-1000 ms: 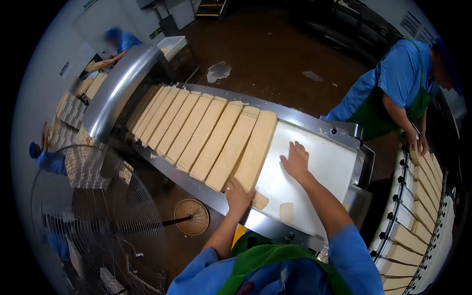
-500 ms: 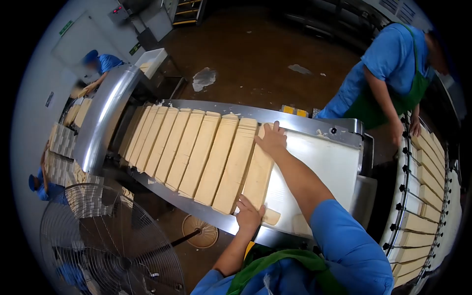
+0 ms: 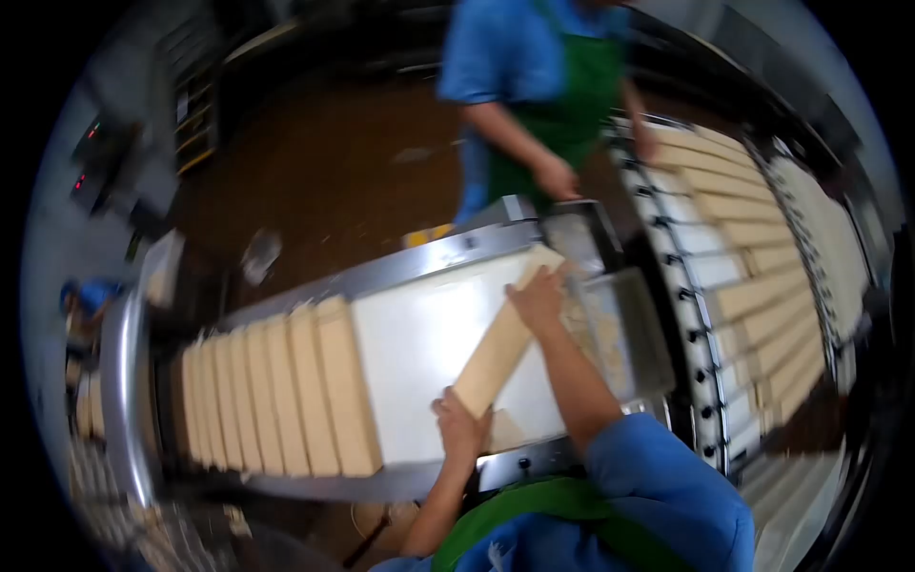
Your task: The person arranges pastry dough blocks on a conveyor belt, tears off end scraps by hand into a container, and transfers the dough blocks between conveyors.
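Note:
My left hand (image 3: 462, 424) grips the near end of a long, pale dough strip (image 3: 494, 358), which lies slantwise over the white conveyor belt (image 3: 415, 329). Around its far part, the fingers of my right hand (image 3: 540, 303) are closed. Whether the strip touches the belt I cannot tell. A small flat dough piece (image 3: 508, 431) lies by my left hand. Further left on the belt, several similar strips (image 3: 329, 391) stand side by side in a row.
A tray with dough scraps (image 3: 610, 334) adjoins the belt's right end. Beyond it, a second conveyor (image 3: 701, 248) carries more strips, with a co-worker in a green apron (image 3: 586, 86) beside it. A curved metal cover (image 3: 124, 391) spans the belt's left end.
My hands have carried the dough strip right, away from the row, and turned it more slantwise. My view has swung right, bringing the second conveyor and the co-worker nearer the middle.

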Motion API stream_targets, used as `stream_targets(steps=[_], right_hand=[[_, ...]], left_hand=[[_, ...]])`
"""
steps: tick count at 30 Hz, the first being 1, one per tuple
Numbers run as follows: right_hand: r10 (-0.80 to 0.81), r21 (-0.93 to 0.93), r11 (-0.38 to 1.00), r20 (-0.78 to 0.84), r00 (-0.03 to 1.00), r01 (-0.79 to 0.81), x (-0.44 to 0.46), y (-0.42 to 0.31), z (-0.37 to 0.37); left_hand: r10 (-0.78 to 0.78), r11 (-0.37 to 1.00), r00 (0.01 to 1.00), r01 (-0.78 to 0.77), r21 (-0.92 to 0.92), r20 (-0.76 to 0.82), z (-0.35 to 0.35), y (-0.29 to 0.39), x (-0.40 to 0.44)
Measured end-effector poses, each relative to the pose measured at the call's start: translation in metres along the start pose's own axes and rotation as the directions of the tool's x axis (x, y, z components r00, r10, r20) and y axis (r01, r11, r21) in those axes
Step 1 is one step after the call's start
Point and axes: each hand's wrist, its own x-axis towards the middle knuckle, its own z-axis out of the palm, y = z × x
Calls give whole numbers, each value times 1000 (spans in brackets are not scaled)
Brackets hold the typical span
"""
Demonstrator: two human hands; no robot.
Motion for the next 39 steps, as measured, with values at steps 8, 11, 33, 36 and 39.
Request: stream_targets(steps=[8, 11, 33, 36, 39], right_hand=[[200, 494, 869, -291, 936, -32, 25, 153, -106], [261, 579, 815, -369, 892, 2, 24, 203, -178], [329, 99, 942, -87, 940, -320, 218, 453, -320], [344, 75, 939, -206, 916, -336, 233, 466, -305], [371, 83, 928, -266, 890, -362, 238, 472, -305]], left_hand=[[293, 953, 950, -299, -44, -109, 75, 112, 3], [394, 913, 915, -400, -77, -87, 99, 167, -1], [682, 727, 661, -564, -391, 313, 250, 361, 83], [652, 757, 713, -596, -268, 257, 261, 367, 81], [690, 722, 673, -615, -317, 265, 280, 370, 86]])
